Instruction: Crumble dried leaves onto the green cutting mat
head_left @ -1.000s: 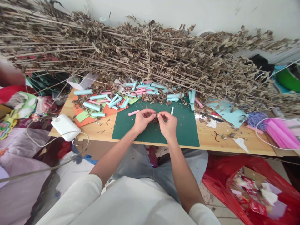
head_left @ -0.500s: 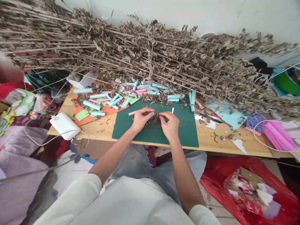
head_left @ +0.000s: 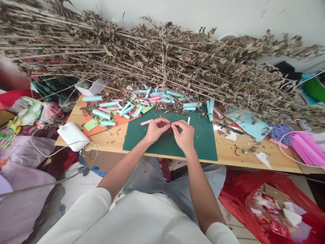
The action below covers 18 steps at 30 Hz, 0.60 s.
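My left hand (head_left: 157, 130) and my right hand (head_left: 183, 134) meet over the middle of a green cutting mat (head_left: 203, 142). The fingers of both are pinched together, thumb against forefinger, with the tips nearly touching. Whatever sits between them is too small to make out; it may be a bit of dried leaf. Crumbled dried leaves (head_left: 166, 132) lie on the mat beneath the fingertips, partly hidden by the hands. A pink paper tube (head_left: 146, 122) lies just left of my left hand. Beyond my right hand is a small white piece (head_left: 188, 120).
Dried leafy stalks (head_left: 177, 57) are heaped along the back. Several blue paper tubes (head_left: 101, 114) and pink ones lie before them, some on orange paper (head_left: 93, 130). A white power bank (head_left: 73, 135) with a cable rests left. A red bag (head_left: 236, 189) of scraps stands lower right.
My two hands have drawn closer, so their fingertips now almost meet and cover more of the crumbled leaves. The whole view has shifted slightly.
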{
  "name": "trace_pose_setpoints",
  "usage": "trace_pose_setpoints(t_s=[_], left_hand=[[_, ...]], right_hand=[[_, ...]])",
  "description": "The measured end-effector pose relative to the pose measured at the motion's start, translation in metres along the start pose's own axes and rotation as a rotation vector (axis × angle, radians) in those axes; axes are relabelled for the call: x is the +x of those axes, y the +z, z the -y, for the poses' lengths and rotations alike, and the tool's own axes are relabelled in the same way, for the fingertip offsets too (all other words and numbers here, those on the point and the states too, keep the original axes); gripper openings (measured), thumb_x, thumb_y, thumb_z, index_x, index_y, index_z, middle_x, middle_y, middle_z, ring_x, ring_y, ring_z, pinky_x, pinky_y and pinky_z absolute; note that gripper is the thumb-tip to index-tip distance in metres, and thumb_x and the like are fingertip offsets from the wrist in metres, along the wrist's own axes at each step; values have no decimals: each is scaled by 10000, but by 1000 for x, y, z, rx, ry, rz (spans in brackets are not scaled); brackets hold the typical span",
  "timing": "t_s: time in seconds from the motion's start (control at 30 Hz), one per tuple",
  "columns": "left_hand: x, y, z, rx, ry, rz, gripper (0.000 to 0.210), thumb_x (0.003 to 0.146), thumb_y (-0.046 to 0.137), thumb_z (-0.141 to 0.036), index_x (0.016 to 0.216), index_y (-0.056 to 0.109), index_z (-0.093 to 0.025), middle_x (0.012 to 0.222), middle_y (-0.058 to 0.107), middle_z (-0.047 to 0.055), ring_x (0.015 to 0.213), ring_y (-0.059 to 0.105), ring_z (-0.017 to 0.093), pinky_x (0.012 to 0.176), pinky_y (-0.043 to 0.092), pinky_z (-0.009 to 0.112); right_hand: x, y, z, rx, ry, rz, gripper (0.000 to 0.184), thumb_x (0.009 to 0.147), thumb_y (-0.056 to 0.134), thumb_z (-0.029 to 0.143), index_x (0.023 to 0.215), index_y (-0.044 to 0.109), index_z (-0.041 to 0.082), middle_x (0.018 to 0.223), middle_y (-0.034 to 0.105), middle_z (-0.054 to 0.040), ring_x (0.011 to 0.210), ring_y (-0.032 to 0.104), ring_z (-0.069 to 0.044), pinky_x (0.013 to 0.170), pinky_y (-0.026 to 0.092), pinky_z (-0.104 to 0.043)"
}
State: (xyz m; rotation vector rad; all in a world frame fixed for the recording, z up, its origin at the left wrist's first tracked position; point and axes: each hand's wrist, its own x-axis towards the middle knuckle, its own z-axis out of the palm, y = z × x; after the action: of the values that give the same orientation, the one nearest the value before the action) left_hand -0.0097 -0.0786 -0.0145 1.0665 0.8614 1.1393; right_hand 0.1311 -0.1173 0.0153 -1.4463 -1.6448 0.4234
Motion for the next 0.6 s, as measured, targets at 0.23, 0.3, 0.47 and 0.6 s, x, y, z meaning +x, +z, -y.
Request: trace_pose_setpoints(t_s=[0.23, 0.3, 0.47, 0.6], left_hand=[[1, -2, -4, -46, -38, -8, 298, 600, 867, -319, 787, 707, -151, 774, 720, 24, 709, 665, 133, 760, 547, 304], [1, -4, -4, -43, -60, -13, 303, 598, 871, -332, 790, 721, -152, 771, 731, 30, 715, 681, 151, 773, 554, 330], [2, -5, -3, -69, -89, -48, 307, 582, 880, -330, 795, 744, -154, 722, 735, 30, 701, 699, 180, 767, 572, 358], [1, -5, -3, 18, -44, -18, 373, 607, 867, -328, 927, 763, -167, 803, 755, 42, 724, 695, 171, 751, 571, 328]], right_hand=[[-4, 5, -5, 123, 200, -121, 169, 868, 555, 302, 807, 669, 194, 776, 683, -32, 699, 612, -167, 676, 490, -288], [-5, 5, -11, 157, 229, -124, 181, 860, 572, 331, 815, 680, 193, 785, 699, -35, 708, 626, -173, 679, 499, -292], [-7, 0, -14, 74, 180, -153, 182, 873, 572, 320, 817, 696, 200, 791, 701, -35, 716, 623, -172, 700, 493, -295], [-7, -3, -9, 21, 111, -132, 188, 893, 555, 303, 823, 698, 203, 785, 688, -34, 728, 616, -172, 712, 489, -296]])
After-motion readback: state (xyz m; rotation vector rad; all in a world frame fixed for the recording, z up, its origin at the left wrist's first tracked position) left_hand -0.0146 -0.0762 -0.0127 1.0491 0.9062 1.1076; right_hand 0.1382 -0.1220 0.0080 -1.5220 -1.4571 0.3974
